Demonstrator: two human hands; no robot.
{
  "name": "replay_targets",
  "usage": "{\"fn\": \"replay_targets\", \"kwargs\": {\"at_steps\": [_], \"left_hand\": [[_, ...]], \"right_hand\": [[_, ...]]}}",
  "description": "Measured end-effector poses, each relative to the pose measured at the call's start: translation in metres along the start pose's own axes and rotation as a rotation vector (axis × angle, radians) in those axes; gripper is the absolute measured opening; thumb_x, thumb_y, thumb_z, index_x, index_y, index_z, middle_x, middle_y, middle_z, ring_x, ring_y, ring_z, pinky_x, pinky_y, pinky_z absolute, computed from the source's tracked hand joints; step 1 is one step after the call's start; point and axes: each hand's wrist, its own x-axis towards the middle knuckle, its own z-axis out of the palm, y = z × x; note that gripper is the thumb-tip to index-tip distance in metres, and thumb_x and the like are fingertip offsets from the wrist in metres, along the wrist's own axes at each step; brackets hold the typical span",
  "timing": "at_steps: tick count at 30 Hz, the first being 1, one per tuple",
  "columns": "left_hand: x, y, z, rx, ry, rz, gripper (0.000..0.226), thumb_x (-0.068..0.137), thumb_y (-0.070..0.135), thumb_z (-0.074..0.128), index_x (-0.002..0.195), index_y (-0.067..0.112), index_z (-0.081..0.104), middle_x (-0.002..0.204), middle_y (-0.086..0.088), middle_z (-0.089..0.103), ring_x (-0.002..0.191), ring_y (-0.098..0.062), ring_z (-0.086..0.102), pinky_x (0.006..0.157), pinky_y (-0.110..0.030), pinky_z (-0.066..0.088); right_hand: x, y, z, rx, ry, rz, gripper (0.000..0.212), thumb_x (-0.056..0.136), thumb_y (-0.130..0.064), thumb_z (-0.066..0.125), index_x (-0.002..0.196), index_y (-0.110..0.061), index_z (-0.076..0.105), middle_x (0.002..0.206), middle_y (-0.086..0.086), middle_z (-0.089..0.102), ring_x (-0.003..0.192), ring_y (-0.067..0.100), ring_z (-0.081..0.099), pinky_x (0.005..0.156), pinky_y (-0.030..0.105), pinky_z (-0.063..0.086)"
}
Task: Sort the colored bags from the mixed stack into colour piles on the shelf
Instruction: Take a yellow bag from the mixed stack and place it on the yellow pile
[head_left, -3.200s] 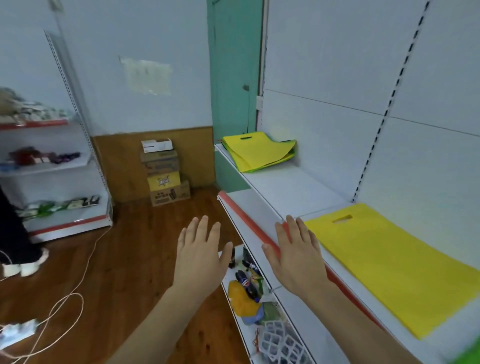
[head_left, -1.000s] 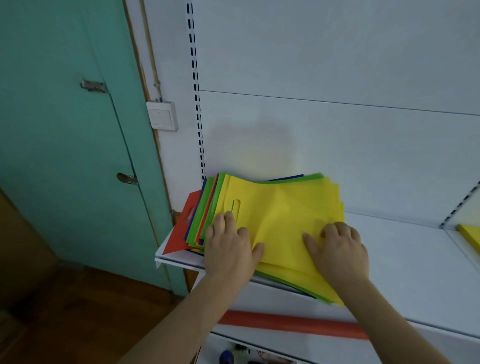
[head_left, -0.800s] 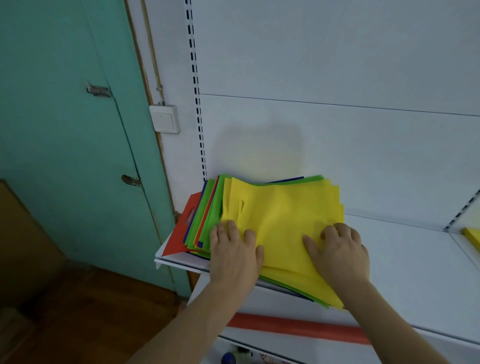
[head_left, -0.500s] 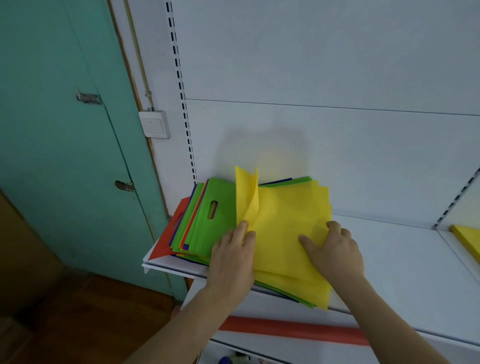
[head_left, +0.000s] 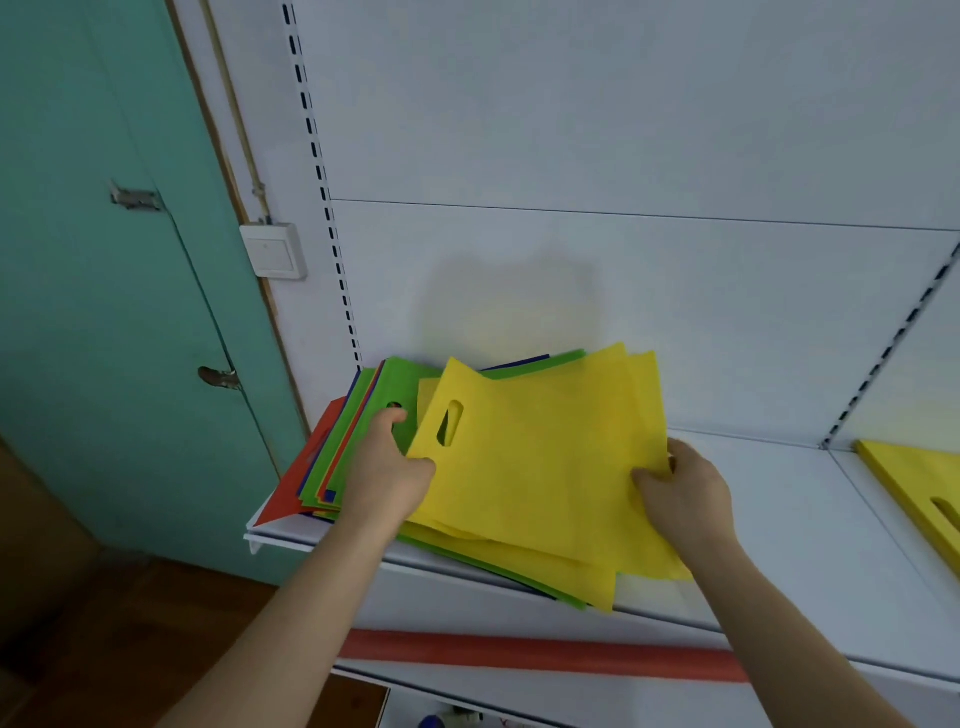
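Two hands are on the mixed stack (head_left: 363, 457), which sits at the door end of the shelf (head_left: 779, 525), and I judge the step in hand to be peeling the top yellow bag (head_left: 535, 467) off it. My left hand (head_left: 387, 478) reaches in from the door side of the stack, thumb pinching that bag's edge just below its handle slot, while a fingertip rests on the green bag (head_left: 400, 384) lying under it. My right hand (head_left: 685, 493) grips the bag's opposite edge, thumb on top, the other fingers curled beneath and mostly hidden. Both forearms run up from below the shelf's front lip, wrists roughly level. More yellow sheets lie directly under the lifted one, so the next move calls for checking I hold one bag only, then carrying it away from the stack to the yellow pile (head_left: 914, 488), well apart along the shelf.
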Motion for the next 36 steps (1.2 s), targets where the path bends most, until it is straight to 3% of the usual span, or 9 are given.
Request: {"fn": "replay_targets", "kwargs": {"at_steps": [3,5,9,14,19,24,30,34,36], "left_hand": [[0.007,-0.003,0.002,-0.015,-0.012,-0.030,0.079,0.083,0.007,0.076,0.151,0.031,0.044,0.142,-0.002,0.057,0.069,0.002,0.051,0.054,-0.026,0.050],[0.009,0.000,0.003,-0.109,-0.041,0.013,0.079,0.084,0.001,0.075,0.150,0.031,0.043,0.142,-0.002,0.059,0.081,0.000,0.059,0.062,-0.033,0.058],[0.012,0.003,-0.004,-0.247,0.003,0.232,0.079,0.089,-0.009,0.064,0.152,0.033,0.041,0.135,0.006,0.065,0.104,-0.004,0.066,0.081,-0.040,0.061],[0.019,0.001,-0.010,-0.423,-0.068,0.373,0.064,0.097,-0.001,0.064,0.147,0.034,0.045,0.114,0.010,0.077,0.088,-0.019,0.073,0.071,-0.035,0.056],[0.020,0.004,-0.002,-0.384,-0.053,0.385,0.019,0.109,0.020,0.053,0.119,0.030,0.064,0.101,0.018,0.075,0.092,0.000,0.067,0.075,-0.033,0.047],[0.010,0.014,0.016,-0.321,-0.009,0.417,0.026,0.111,0.027,0.045,0.092,0.024,0.062,0.079,0.018,0.062,0.058,-0.004,0.050,0.055,-0.031,0.033],[-0.025,0.049,0.077,-0.355,-0.165,0.490,0.027,0.112,0.021,0.042,0.091,0.018,0.059,0.053,0.014,0.049,0.044,-0.009,0.039,0.045,-0.025,0.026],[-0.067,0.073,0.130,-0.390,-0.174,0.486,0.027,0.105,0.014,0.056,0.131,0.022,0.054,0.081,0.009,0.072,0.057,-0.009,0.054,0.058,-0.038,0.043],[-0.091,0.087,0.158,-0.412,-0.189,0.522,0.030,0.101,0.014,0.062,0.128,0.025,0.052,0.082,-0.004,0.071,0.062,-0.020,0.057,0.060,-0.042,0.044]], "right_hand": [[-0.004,0.001,-0.005,0.027,0.124,-0.169,0.013,0.100,-0.021,0.066,0.110,-0.014,0.069,0.100,0.006,0.062,0.085,0.027,0.053,0.075,0.036,0.038],[-0.013,-0.001,-0.010,0.114,0.225,-0.264,0.004,0.102,-0.024,0.064,0.106,-0.022,0.064,0.096,0.000,0.061,0.084,0.024,0.057,0.072,0.034,0.037],[-0.030,-0.008,-0.017,0.208,0.335,-0.337,0.020,0.104,-0.052,0.056,0.096,-0.039,0.043,0.074,-0.005,0.056,0.064,0.014,0.055,0.054,0.029,0.031],[-0.046,-0.018,-0.016,0.274,0.403,-0.320,0.033,0.096,-0.070,0.050,0.097,-0.038,0.042,0.077,-0.006,0.059,0.067,0.006,0.059,0.050,0.032,0.036],[-0.062,-0.012,-0.007,0.285,0.327,-0.247,0.011,0.102,-0.027,0.060,0.107,-0.029,0.050,0.079,-0.001,0.061,0.066,0.011,0.058,0.057,0.044,0.046],[-0.080,-0.006,-0.032,0.314,0.523,-0.157,0.032,0.101,-0.023,0.063,0.123,-0.040,0.048,0.088,-0.016,0.063,0.076,0.003,0.060,0.056,0.034,0.041],[-0.117,0.049,-0.092,0.338,0.753,-0.066,0.036,0.100,-0.024,0.063,0.118,-0.049,0.044,0.095,-0.012,0.071,0.075,0.007,0.065,0.061,0.038,0.049],[-0.147,0.103,-0.138,0.173,0.770,0.009,0.032,0.096,-0.014,0.062,0.104,-0.045,0.063,0.092,-0.020,0.065,0.081,0.005,0.059,0.069,0.036,0.047],[-0.161,0.130,-0.160,0.128,0.798,0.010,0.036,0.097,-0.010,0.060,0.114,-0.040,0.069,0.106,-0.020,0.066,0.092,0.011,0.060,0.080,0.040,0.053]]}}
